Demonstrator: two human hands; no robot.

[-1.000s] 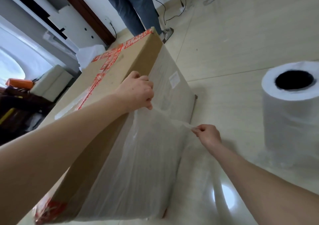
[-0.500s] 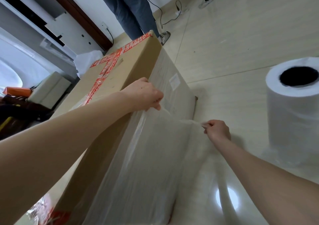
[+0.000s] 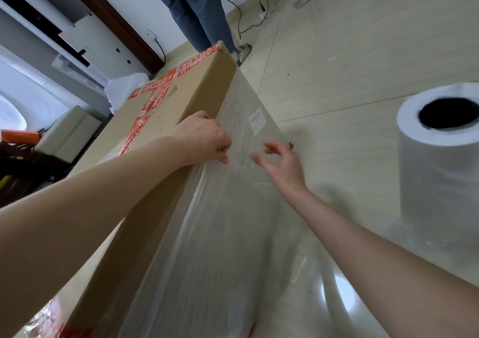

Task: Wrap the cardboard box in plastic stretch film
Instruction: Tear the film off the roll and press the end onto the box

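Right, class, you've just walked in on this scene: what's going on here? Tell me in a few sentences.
A person is wrapping a large cardboard box in stretch film. The left hand pinches the film's edge at the box's top edge. The right hand is open beside the film-covered side, holding nothing. The box's top is bare cardboard crossed by red tape. A film roll stands upright on the floor to the right.

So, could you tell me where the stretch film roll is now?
In the head view, the stretch film roll stands upright on the floor at the right edge, right of the cardboard box.
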